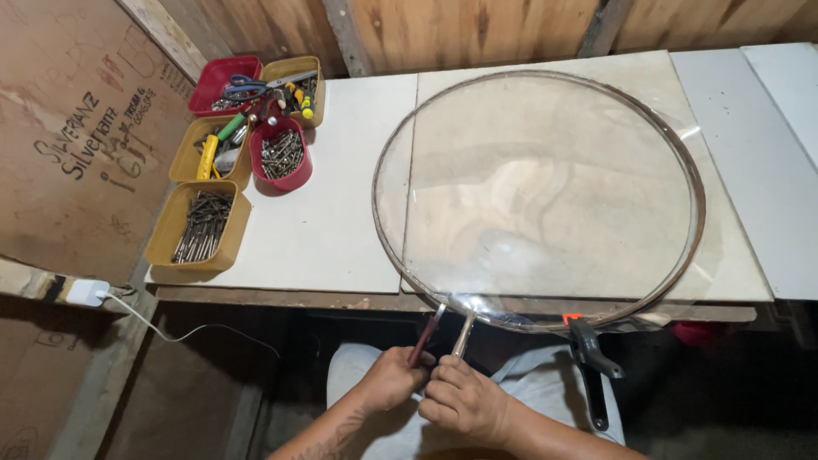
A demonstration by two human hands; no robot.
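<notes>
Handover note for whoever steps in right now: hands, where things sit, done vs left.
Left hand: closed on the dark-red tool handle.
Right hand: closed on the metal tool handle.
Both tools meet the near edge of the round clear disc with metal rim, which lies flat on the workbench and overhangs its front.
A black clamp grips the rim to the right.
Trays of screws and tools sit far left.
Progress on the rim can't be judged.

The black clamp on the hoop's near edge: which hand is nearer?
Right. The right hand sits just left of the black clamp; the left hand lies farther left.
</notes>
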